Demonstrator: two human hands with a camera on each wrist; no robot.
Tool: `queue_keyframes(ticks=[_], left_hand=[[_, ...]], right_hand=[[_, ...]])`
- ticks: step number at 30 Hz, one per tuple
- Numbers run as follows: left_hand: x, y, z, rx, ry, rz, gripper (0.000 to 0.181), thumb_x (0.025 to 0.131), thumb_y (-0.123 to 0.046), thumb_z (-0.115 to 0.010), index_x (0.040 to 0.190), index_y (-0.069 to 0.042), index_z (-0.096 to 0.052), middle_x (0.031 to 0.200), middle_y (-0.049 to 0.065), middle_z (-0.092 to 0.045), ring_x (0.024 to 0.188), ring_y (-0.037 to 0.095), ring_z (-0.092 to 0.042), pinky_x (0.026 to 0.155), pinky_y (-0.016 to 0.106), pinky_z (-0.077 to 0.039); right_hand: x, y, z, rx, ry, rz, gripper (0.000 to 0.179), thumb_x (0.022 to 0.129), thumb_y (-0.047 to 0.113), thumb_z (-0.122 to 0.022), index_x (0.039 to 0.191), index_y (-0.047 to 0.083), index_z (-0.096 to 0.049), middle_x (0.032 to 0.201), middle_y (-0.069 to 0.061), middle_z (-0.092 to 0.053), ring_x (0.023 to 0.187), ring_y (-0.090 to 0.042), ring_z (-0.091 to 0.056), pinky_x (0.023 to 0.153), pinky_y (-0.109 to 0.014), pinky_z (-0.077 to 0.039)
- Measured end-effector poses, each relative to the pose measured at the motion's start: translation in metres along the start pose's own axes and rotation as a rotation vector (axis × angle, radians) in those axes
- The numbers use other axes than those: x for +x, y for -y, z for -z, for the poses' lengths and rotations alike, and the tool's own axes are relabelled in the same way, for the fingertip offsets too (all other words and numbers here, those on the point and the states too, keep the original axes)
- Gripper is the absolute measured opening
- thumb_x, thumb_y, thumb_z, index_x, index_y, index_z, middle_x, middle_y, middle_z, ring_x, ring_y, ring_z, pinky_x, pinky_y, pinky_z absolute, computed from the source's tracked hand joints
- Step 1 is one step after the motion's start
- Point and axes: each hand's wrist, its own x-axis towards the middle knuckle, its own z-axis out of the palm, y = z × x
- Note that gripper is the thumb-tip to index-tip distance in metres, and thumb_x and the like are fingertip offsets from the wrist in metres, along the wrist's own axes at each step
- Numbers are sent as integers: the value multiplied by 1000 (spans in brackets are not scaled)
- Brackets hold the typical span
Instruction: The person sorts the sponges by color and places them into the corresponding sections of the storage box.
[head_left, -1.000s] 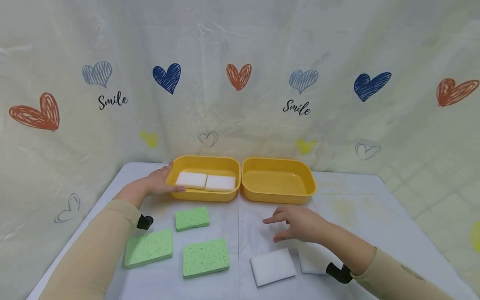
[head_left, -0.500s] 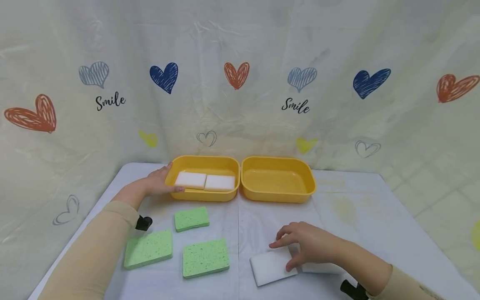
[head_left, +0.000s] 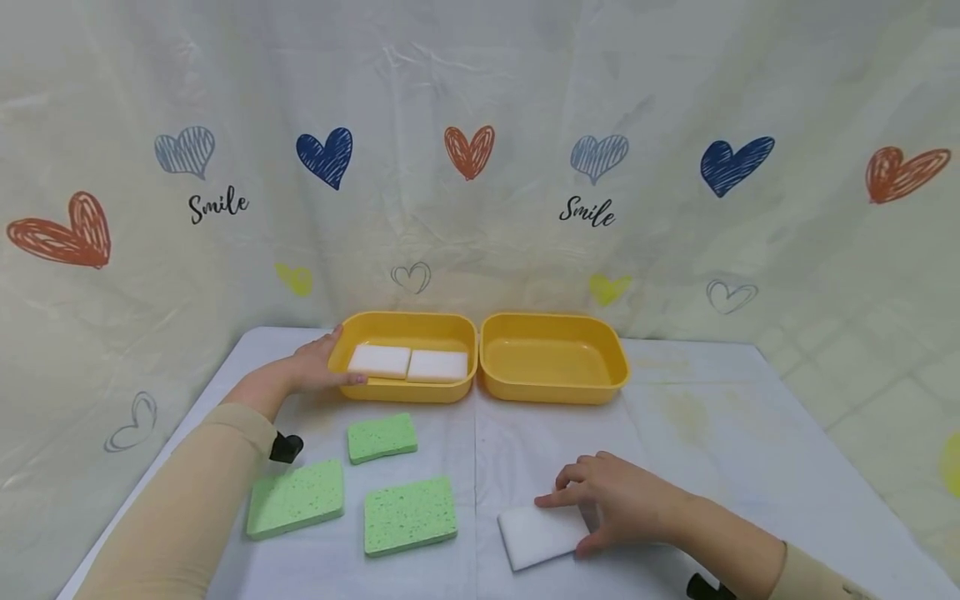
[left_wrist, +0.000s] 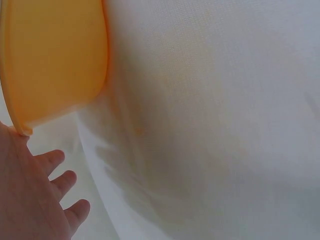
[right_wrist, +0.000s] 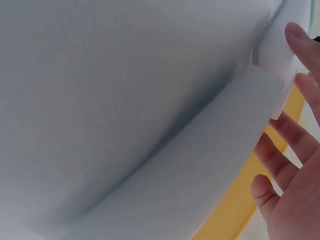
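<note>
On the white table (head_left: 697,408), the left hand (head_left: 309,367) rests at the left end of one yellow box (head_left: 420,392), fingers loose and spread, perhaps to stop it sliding. Two white sponges (head_left: 378,361) lie side by side inside, so both fit flat. The other yellow box (head_left: 553,392) sits just beside it. Well away from that hand, the right hand (head_left: 626,502) is over the right end of a loose white sponge (head_left: 536,537), thumb and fingers apart, maybe because an edge is easy to pinch; I cannot tell if they touch it. Another white sponge (right_wrist: 185,160) lies below that hand, and three green sponges (head_left: 411,517) lie flat to the left
</note>
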Motion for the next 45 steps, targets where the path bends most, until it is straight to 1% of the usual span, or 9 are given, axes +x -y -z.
queue_keyframes(ticks=[7, 10, 15, 18, 21, 25, 30, 38, 45], left_hand=[[10, 13, -5, -6, -3, 25, 138, 71, -82, -64, 157, -1, 8, 162, 26, -9, 146, 47, -14, 115, 65, -14], [13, 17, -6, -14, -7, 14, 138, 71, -81, -65, 156, 0, 8, 161, 28, -10, 144, 49, -15, 114, 67, -14], [6, 11, -5, -10, -3, 11, 135, 74, -78, -64, 156, 1, 8, 161, 28, -9, 145, 49, -13, 115, 66, -14], [-1, 4, -2, -12, -1, 0, 131, 77, -75, -64, 156, 3, 7, 160, 31, -8, 144, 51, -12, 115, 66, -13], [-2, 4, -2, -21, -4, -6, 131, 78, -73, -66, 156, 3, 6, 160, 31, -8, 143, 52, -13, 114, 68, -14], [4, 11, -5, -17, -10, 16, 133, 75, -76, -66, 157, -1, 7, 162, 28, -9, 145, 50, -13, 114, 67, -14], [8, 17, -7, -11, -12, 19, 135, 74, -77, -65, 156, 1, 8, 161, 29, -8, 144, 51, -12, 114, 68, -13], [-3, 4, -1, -13, -12, -4, 130, 78, -74, -65, 156, 4, 6, 160, 31, -10, 143, 52, -14, 114, 68, -15], [-2, -2, 1, 7, -14, -8, 130, 78, -75, -64, 156, 4, 4, 160, 31, -12, 143, 51, -16, 114, 67, -16]], right_hand=[[2, -5, 5, -35, -71, 18, 58, 79, 51, -80, 133, 42, -62, 111, 19, -59, 97, -6, -52, 87, -35, -45], [4, -6, 11, -40, -84, 10, 56, 80, 51, -80, 132, 42, -62, 111, 19, -59, 97, -7, -52, 88, -36, -45], [7, -9, 21, -18, -80, -26, 54, 81, 52, -77, 133, 42, -62, 114, 18, -59, 100, -8, -52, 90, -37, -46], [11, -13, 28, -14, -103, -36, 55, 82, 51, -78, 133, 41, -62, 115, 16, -60, 102, -10, -53, 92, -38, -47], [18, -18, 35, -3, -139, -45, 55, 81, 48, -79, 133, 40, -62, 116, 14, -60, 103, -12, -55, 92, -39, -49], [31, -25, 47, 27, -167, -73, 55, 81, 45, -81, 132, 39, -63, 117, 11, -61, 105, -14, -57, 93, -41, -50], [53, -31, 62, 67, -155, -144, 54, 81, 44, -81, 132, 37, -64, 120, 6, -61, 110, -19, -56, 98, -44, -48], [94, -34, 78, 98, -172, -207, 54, 82, 41, -81, 133, 34, -64, 122, 3, -62, 108, -21, -57, 94, -41, -50], [132, -37, 89, 169, -186, -274, 54, 83, 45, -79, 135, 38, -62, 130, -1, -60, 114, -25, -56, 96, -42, -49]])
